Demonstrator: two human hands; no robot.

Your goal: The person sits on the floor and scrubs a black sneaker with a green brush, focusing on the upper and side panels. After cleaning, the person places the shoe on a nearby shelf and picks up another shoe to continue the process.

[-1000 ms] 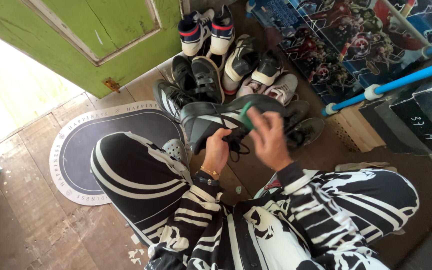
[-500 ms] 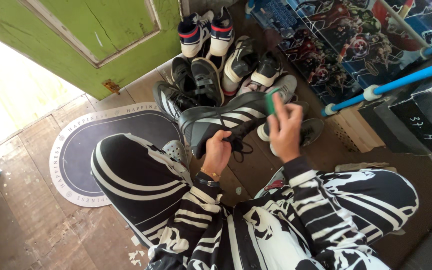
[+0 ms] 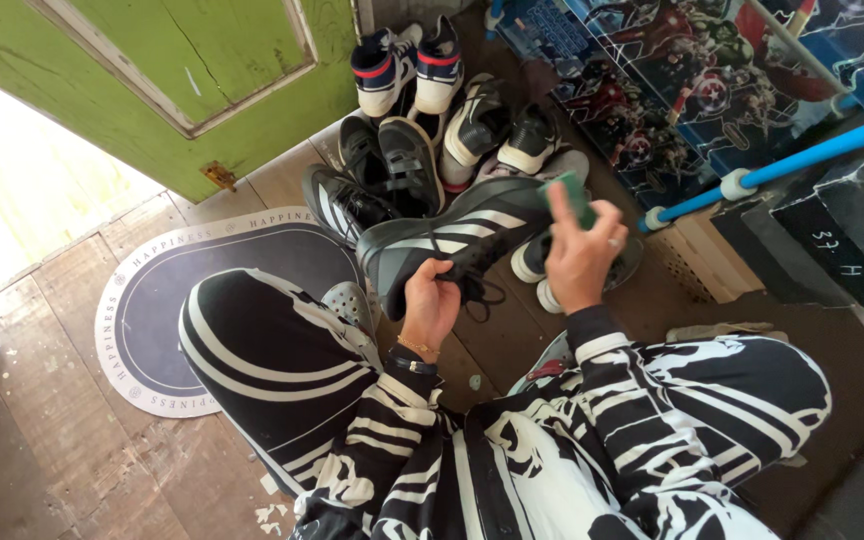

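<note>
Hands first: the left hand (image 3: 430, 305) grips a dark sneaker with pale side stripes (image 3: 457, 240) from below, fingers curled round the collar and tongue where the laces (image 3: 477, 285) hang loose, and holds it in the air above the person's lap, sole turned away from the camera and toe toward the open doorway. The right hand (image 3: 580, 255) is closed on a small green sponge (image 3: 570, 195), pressing it against the heel end of that shoe. Judging by where the sponge sits, the wiping looks to be in progress at the heel; how much of the upper is already clean cannot be told, since the surface shows no clear line between wiped and unwiped, and the sole is hidden. Below the hands are the person's crossed legs in black-and-white patterned trousers (image 3: 272, 360), with a grey perforated clog (image 3: 350, 300) tucked against the left knee. Just beyond the held shoe a cluster of other footwear lies on the wooden floor (image 3: 62, 460): black trainers (image 3: 392, 160), a white, navy and red high-top pair (image 3: 402, 65), and black-and-white pairs beside them; none of these is being touched. A dark oval doormat (image 3: 172, 300) lies to the left before a green door (image 3: 182, 70), and a blue and white pipe frame (image 3: 782, 165) with printed fabric panels stands to the right.
</note>
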